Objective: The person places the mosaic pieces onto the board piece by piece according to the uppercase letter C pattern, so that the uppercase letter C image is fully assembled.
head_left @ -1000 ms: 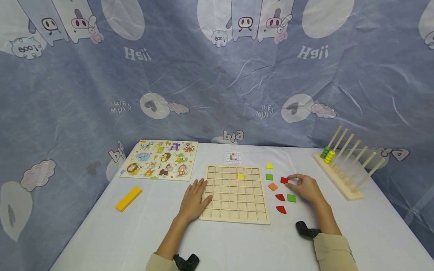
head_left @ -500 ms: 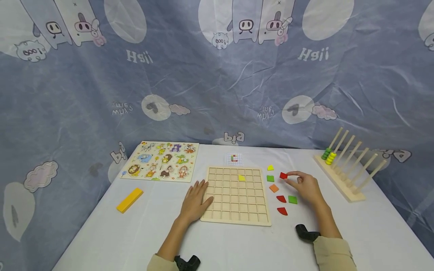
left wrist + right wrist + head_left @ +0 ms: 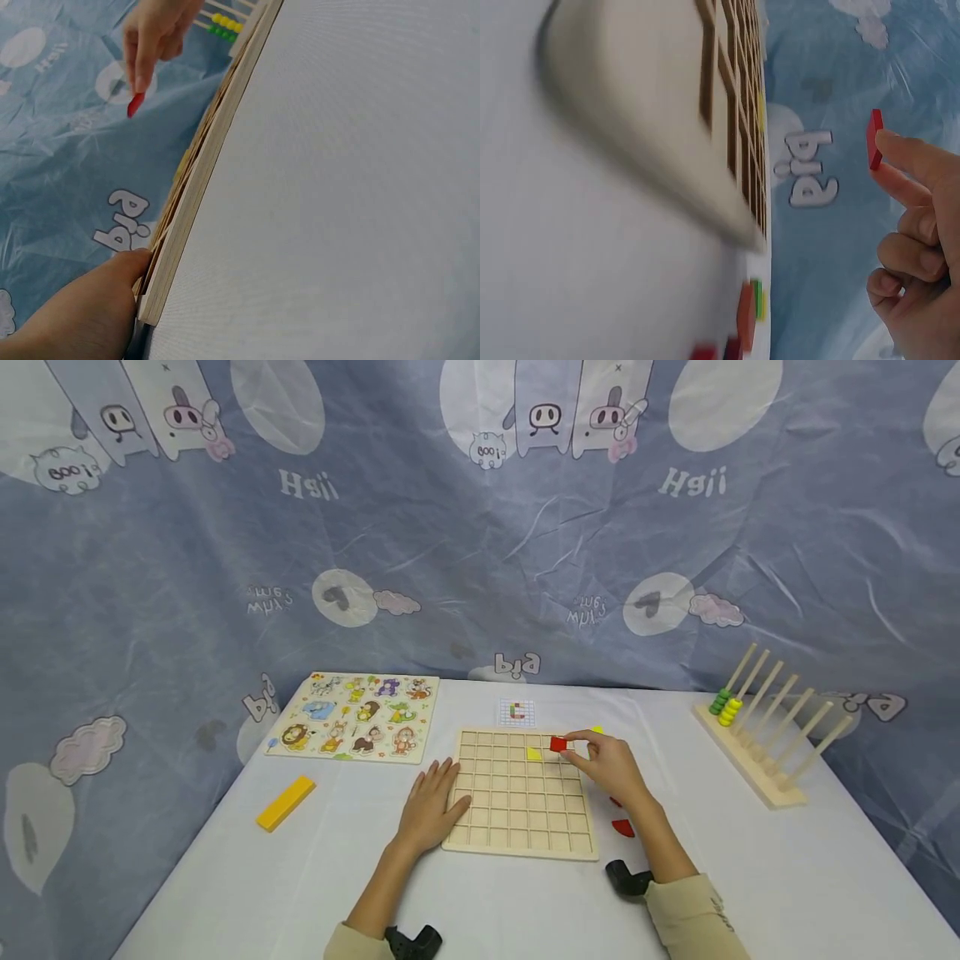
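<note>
Red square [image 3: 558, 744]: pinched by right hand [image 3: 611, 766] above grid board [image 3: 517, 810]; seemingly mid-placement;
Left hand [image 3: 430, 802]: unclenched, resting on board's edge;
Board cells: next, probably align square, then lower.

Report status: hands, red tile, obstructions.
Left hand on grid board, left edge. Right hand pinches red tile, held above board. Yellow tile on board nearby; no blockage seen.

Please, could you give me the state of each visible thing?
Grid board: flat on the table, one yellow tile in a cell.
Red square: pinched in the air by the right grip.
Left grip: resting on the board's left edge.
Picture card: flat, printed side up.
Animal puzzle: flat, pictures up.
Bead rack: upright, beads on two pegs, others bare.
Yellow block: lying flat.
Loose tiles: on the table, some partly hidden.
</note>
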`<state>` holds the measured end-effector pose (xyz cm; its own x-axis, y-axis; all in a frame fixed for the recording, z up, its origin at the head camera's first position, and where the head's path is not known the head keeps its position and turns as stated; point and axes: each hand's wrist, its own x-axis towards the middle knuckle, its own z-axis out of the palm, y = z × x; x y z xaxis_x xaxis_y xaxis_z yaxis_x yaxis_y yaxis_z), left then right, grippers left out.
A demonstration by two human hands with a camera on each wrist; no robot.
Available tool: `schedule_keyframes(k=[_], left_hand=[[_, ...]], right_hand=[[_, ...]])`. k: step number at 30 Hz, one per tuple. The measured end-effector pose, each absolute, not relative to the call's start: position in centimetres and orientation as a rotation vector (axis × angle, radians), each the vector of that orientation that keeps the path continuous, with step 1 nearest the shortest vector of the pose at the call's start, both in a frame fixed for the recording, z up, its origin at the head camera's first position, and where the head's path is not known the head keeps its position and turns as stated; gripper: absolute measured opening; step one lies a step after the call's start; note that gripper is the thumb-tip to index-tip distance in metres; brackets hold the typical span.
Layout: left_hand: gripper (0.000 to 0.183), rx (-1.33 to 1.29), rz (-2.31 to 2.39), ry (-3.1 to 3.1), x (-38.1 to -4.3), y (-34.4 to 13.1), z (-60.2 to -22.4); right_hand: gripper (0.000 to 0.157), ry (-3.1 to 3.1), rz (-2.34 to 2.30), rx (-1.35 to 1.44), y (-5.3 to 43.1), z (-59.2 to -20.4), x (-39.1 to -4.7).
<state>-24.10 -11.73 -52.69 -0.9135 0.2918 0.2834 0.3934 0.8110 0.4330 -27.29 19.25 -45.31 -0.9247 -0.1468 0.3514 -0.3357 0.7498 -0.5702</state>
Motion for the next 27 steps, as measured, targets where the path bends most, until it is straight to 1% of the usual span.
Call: schedule_keyframes(k=[5,13,19,27], left_hand=[[0.063,-0.529,-0.723,-2.790,-24.3,-11.8,-52.6],[0.063,-0.537,-0.732,-2.796,-24.1,-11.8,-52.7],[0.063,-0.537,-0.737,-2.774,-24.2,-11.8,-52.8],[0.063,-0.531,-0.722,-2.785,-24.4,-11.8,-53.1]], right_hand=[[0.031,-2.649,0.979,0.415,16.5,-45.2,-28.3],[0.032,-2.703,0.978,0.441,14.0,-46.4,-30.1],[0.030,-2.765,1.003,0.431,13.3,-46.7,-31.0],[0.028,-2.868,1.003,0.416,13.5,-47.8,-31.6]])
